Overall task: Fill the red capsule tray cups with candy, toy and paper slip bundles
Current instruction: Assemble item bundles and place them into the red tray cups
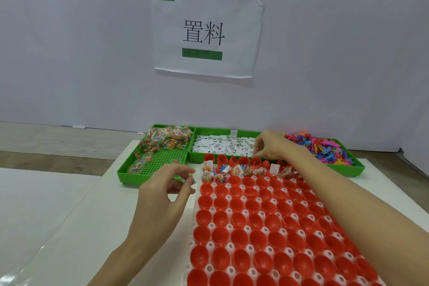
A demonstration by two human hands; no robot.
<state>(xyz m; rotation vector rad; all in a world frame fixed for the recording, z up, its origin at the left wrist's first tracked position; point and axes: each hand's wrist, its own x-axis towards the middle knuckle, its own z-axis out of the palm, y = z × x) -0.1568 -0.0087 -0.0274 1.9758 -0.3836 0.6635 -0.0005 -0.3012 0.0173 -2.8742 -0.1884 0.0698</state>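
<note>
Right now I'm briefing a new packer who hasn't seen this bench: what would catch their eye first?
The big tray of red cups fills the near table, only its far rows filled. Behind it sit three green bins: candy bags left, paper slips middle, bright toys right. The left hand pinches a small candy bag; the right hand reaches over the slips.

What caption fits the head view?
Left hand holds candy packet beside red capsule tray; right hand reaches paper slips.

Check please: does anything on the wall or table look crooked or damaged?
Yes. The paper sign on the wall hangs slightly tilted, and its top right corner is crumpled and lifting away. The green trays and red capsule tray look orderly.
</note>
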